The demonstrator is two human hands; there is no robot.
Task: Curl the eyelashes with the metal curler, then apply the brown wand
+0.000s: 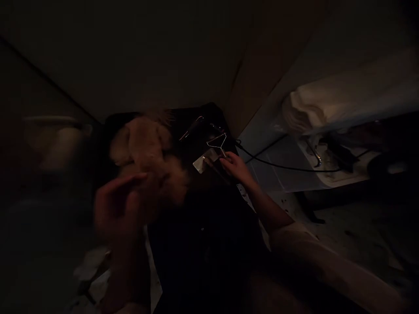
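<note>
The scene is very dark. My right hand [236, 168] reaches forward, its fingers bent round the edge of a shiny flat metal object [203, 162] that lies on a dark surface [203, 235]. A thin wire frame [217, 141] stands just above that hand. My left hand [119, 205] is raised in front of a tan fluffy thing [147, 146] and is smeared by motion, so its fingers are unclear. What the fluffy thing is I cannot make out.
A black cable [278, 165] runs from beside my right hand toward the right. Folded white cloth [307, 109] lies on a pale ledge at the right. A pale rounded object [55, 139] shows dimly at the left. Walls close in behind.
</note>
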